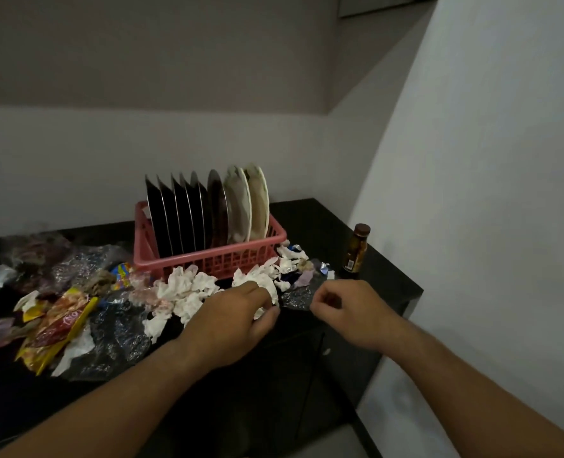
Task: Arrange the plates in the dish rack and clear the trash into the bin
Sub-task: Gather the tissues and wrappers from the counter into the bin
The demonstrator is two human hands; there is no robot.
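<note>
The plates stand upright in the pink dish rack at the back of the dark counter. Crumpled tissues and wrappers lie in front of it and to its left. The left hand grips a white tissue wad. The right hand hovers near it with its fingers curled; whether it pinches anything cannot be told. A brown bottle stands to the right of the rack.

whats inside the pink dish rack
Upright plates in a row: dark plates at left, two pale plates at right. The floor of the pink dish rack is covered.
</note>
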